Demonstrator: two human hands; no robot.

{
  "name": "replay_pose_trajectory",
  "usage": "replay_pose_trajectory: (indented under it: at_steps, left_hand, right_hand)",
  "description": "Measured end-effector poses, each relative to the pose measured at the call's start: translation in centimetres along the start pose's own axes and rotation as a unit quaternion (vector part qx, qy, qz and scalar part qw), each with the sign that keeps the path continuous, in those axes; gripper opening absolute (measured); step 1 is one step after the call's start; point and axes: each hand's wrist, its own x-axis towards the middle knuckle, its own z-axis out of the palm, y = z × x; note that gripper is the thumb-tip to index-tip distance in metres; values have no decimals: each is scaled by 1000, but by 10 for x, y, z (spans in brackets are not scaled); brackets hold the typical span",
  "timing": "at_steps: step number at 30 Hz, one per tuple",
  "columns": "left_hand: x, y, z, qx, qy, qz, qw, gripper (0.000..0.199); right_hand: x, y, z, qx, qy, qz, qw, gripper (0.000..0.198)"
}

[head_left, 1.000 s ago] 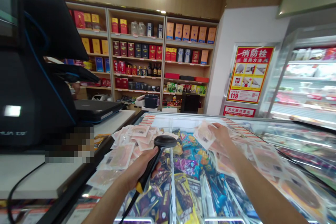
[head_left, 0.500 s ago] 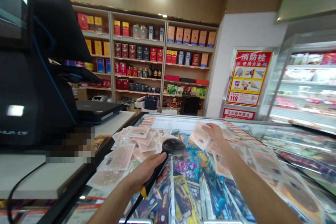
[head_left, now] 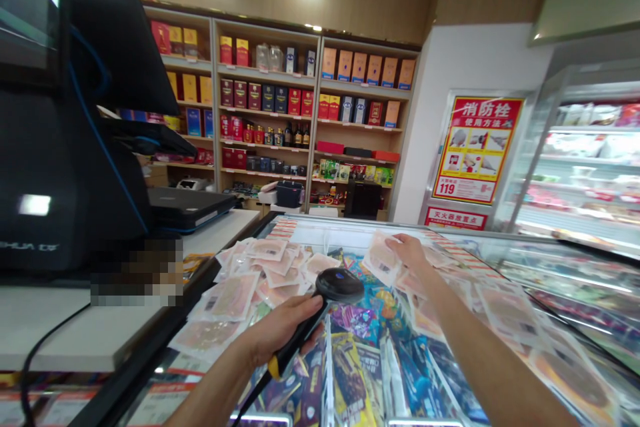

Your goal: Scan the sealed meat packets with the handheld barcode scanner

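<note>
My left hand [head_left: 287, 323] is wrapped round the handle of a black barcode scanner [head_left: 340, 285], its head pointing right above the glass freezer top. A cable runs from the handle's lower end. Between the fingers and thumb of my right hand [head_left: 407, 248] is the edge of a flat, clear plastic packet [head_left: 381, 259], pale pinkish inside and with a small dark barcode. The scanner's head is left of this packet and apart from it. A pile of similar packets [head_left: 273, 267] lies on the left of the glass; more packets [head_left: 510, 310] spread along the right.
Under the glass, the chest freezer [head_left: 373, 230] holds colourful wrapped goods. A black checkout terminal [head_left: 95, 167] stands on the white counter [head_left: 45, 340] at left. Behind are shelves [head_left: 265, 107] of boxes and bottles, a red fire-hydrant sign [head_left: 479, 147] and a lit display fridge [head_left: 590, 167].
The scanner in my left hand has shifted slightly right and down, toward the packet. My right hand stays nearly still with its packet. The view has moved a little.
</note>
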Motion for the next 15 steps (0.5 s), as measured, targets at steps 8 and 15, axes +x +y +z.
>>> replay_pose_trajectory:
  at_steps: [8,15]
  left_hand:
    - [-1,1,-21,14,113,1,994,39]
    - [-32,7,-68,11,267,28,963,38]
  right_hand:
    - [2,12,9,-12,6,-9,1000,26]
    - [-17,4,55,17,-42,-14,999,35]
